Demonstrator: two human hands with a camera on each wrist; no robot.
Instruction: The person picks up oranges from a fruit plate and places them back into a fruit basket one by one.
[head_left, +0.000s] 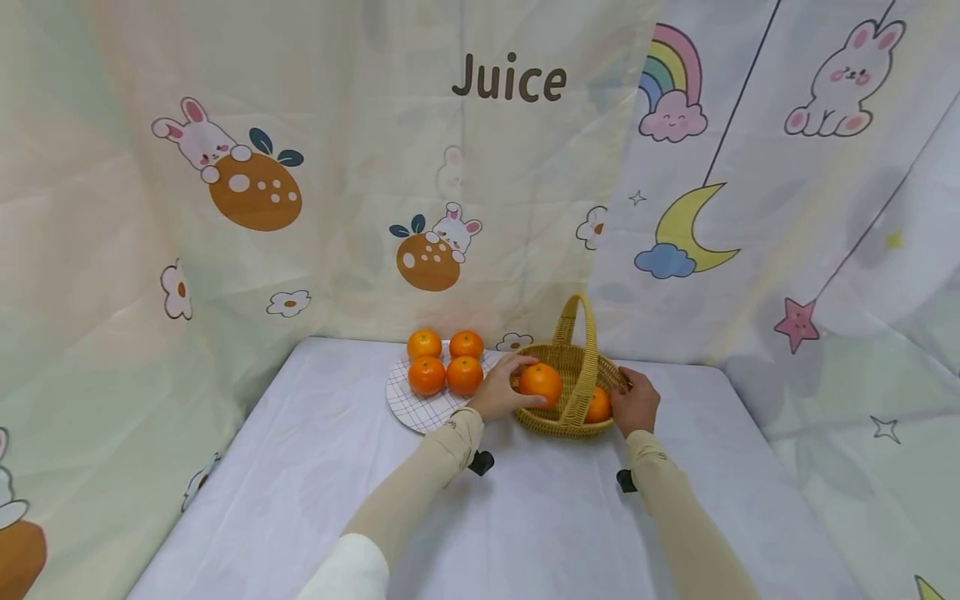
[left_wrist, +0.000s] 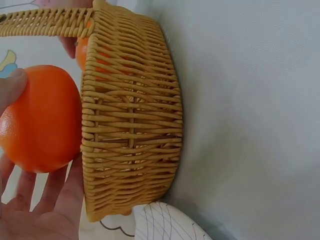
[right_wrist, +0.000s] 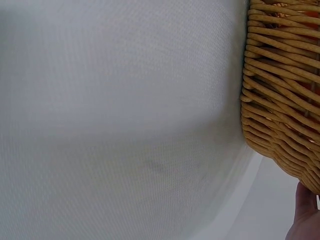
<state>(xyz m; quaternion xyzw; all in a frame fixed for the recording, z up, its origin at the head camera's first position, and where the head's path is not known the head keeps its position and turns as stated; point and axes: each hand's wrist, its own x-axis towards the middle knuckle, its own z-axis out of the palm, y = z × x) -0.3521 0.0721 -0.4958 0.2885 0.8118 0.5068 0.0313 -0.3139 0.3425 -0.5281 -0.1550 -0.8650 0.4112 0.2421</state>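
An orange (head_left: 540, 383) is held between the thumb and fingers of my left hand (head_left: 502, 390), over the left side of a wicker basket (head_left: 557, 428). In the left wrist view this orange (left_wrist: 42, 120) sits at the basket's rim, thumb on one side and fingers on the other. Inside the basket, right of its arched handle (head_left: 588, 350), lies another orange (head_left: 598, 406). My right hand (head_left: 636, 402) grips the basket's right rim. The right wrist view shows only some fingers (right_wrist: 305, 202) against the wicker; the rest of that hand is out of frame.
Left of the basket stands a round white plate (head_left: 408, 410) with a grid pattern, carrying several oranges (head_left: 465, 375). A white cloth covers the table (head_left: 525, 517). Printed curtains (head_left: 360, 167) hang behind it and at both sides.
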